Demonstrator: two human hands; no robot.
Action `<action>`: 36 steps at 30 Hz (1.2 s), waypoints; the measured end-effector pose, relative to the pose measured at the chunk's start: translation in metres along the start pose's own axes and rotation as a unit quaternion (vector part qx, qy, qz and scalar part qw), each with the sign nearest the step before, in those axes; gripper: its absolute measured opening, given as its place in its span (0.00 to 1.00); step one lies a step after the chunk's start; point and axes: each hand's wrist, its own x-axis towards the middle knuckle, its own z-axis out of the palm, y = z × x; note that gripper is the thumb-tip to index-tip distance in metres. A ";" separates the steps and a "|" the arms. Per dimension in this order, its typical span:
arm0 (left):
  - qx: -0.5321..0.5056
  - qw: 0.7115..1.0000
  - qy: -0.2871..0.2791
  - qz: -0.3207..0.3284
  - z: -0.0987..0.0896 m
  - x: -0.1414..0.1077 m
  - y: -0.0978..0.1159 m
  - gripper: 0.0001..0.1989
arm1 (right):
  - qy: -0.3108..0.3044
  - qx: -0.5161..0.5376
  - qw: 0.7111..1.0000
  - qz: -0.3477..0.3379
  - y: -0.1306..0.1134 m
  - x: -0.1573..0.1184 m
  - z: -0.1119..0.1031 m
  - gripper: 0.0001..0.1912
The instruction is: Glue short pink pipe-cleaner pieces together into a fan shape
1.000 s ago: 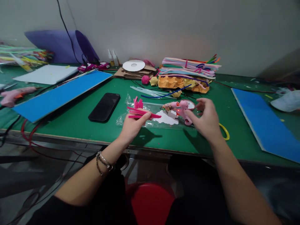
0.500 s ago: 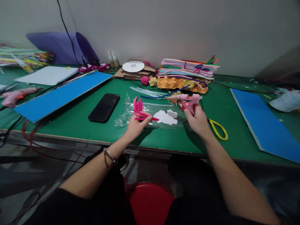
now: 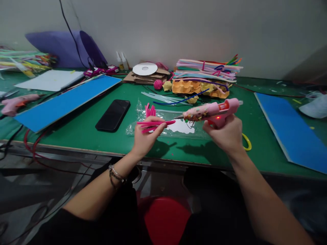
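My left hand (image 3: 146, 137) is closed around a few pink pipe cleaners (image 3: 156, 124) whose ends point right. My right hand (image 3: 226, 134) grips a pink glue gun (image 3: 212, 110) with a small red light lit; its nozzle is close to the pink tips, and whether they touch I cannot tell. Beneath lies a white cloud-shaped cutout (image 3: 182, 127), partly hidden by the gun, on a clear plastic bag (image 3: 133, 127). More short pink pieces (image 3: 150, 110) rest just behind my left hand. The yellow handle of a tool (image 3: 247, 142) shows past my right wrist.
A black phone (image 3: 113, 115) lies left of the bag. Blue boards (image 3: 68, 102) flank the green table on both sides. Behind are glue sticks (image 3: 158, 97), bundled pipe cleaners (image 3: 204, 69) on an egg carton (image 3: 185, 87), and a white disc (image 3: 145, 69). Another glue gun (image 3: 19, 103) sits far left.
My right hand has lifted the glue gun off the table area and turned its nozzle left toward the pipe cleaners. My left hand has risen slightly, still holding them.
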 end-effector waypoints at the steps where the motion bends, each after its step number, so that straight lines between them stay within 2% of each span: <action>1: -0.003 1.000 0.002 -0.001 0.000 0.000 0.001 0.02 | -0.002 0.004 1.000 0.001 0.000 0.000 0.000 0.14; 12: -0.005 1.000 -0.013 0.003 -0.001 -0.001 0.004 0.01 | -0.034 0.015 0.999 0.009 0.002 -0.001 0.002 0.08; 23: 0.004 1.000 -0.019 0.011 -0.003 -0.001 0.004 0.02 | -0.054 0.024 0.998 -0.019 0.005 0.000 0.004 0.07; 36: 0.023 0.997 -0.012 0.069 -0.002 0.000 0.000 0.01 | -0.076 0.031 0.997 -0.001 0.003 0.000 0.005 0.05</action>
